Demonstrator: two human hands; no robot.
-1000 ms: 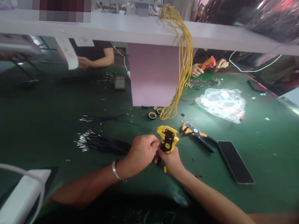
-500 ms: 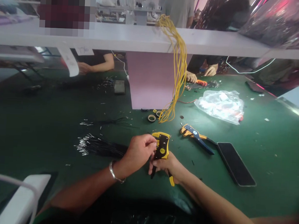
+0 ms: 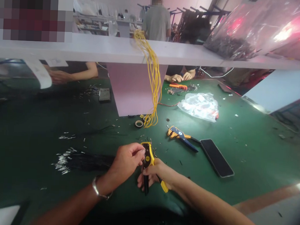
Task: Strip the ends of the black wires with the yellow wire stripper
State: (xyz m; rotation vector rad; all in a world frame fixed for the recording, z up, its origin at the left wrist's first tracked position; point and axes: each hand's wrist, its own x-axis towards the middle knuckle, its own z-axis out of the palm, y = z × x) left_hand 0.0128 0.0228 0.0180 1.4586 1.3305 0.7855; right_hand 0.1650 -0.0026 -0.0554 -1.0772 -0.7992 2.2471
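A wire stripper (image 3: 147,155) with a yellow and black body is held upright over the green table, its jaws pointing away from me. My right hand (image 3: 159,172) grips it by the handles, some fingers reaching out behind the black handle. Against the left side of the tool's head, my left hand (image 3: 129,158) pinches with thumb and forefinger; whatever sits between them is hidden. Under and left of that wrist lies a bundle of black wires (image 3: 88,159) with shiny metal tips. Small bits of wire lie just beyond the jaws.
Another wire stripper (image 3: 182,137) lies right, beside a phone (image 3: 217,158). Yellow wires (image 3: 152,82) hang from the white shelf (image 3: 93,53) near tape rolls (image 3: 139,124). A clear plastic bag (image 3: 201,106) lies farther back. Across the table are co-workers' hands (image 3: 182,76) and orange pliers (image 3: 178,86).
The view has swung right, so most things appear farther left and lower. My right fingers look looser around the handles. A co-worker's hand has come off the orange pliers.
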